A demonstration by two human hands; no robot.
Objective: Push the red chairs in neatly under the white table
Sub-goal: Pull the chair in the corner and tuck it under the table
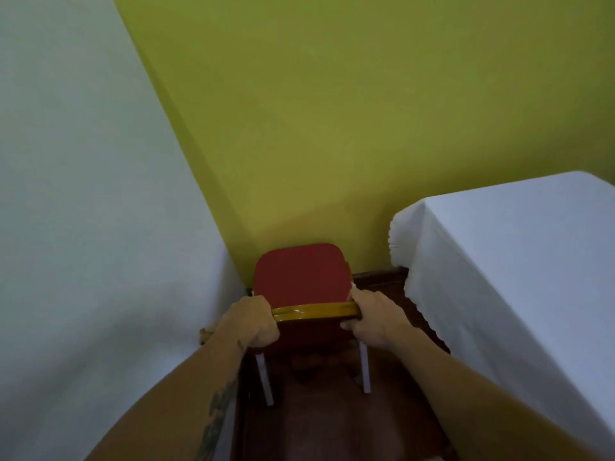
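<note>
A red chair (301, 274) with a gold-coloured top rail and pale metal legs stands in the gap between two white-clothed tables, its seat facing a yellow-green wall. My left hand (251, 322) grips the left end of the rail. My right hand (376, 319) grips the right end. One white table (83, 227) fills the left side; the other white table (519, 261) is at the right. The chair's front legs are hidden under the seat.
The yellow-green wall (332, 111) is right beyond the chair. Dark brown floor (332, 420) shows in the narrow aisle below me. A small piece of another gold rail (205, 334) pokes out at the left tablecloth's edge.
</note>
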